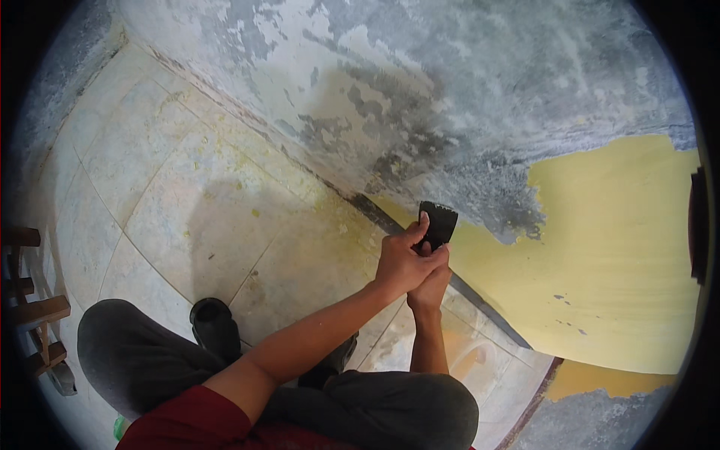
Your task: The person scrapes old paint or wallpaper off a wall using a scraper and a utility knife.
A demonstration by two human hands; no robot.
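Observation:
Both my hands are closed on a black scraper with a wide flat blade. My left hand reaches in from the lower left, its thumb lying along the scraper's face. Below and beside it, my right hand is wrapped round the same tool, its grip partly hidden by the left. The blade's far edge touches or nearly touches the wall, low down, where yellow paint borders rough bare grey plaster. Whether the edge lies under the paint I cannot tell.
A dark baseboard strip runs along the wall's foot. Yellowish flakes and dust lie on the pale floor tiles. My black shoe stands on the tiles. At the left edge is a wooden slatted object.

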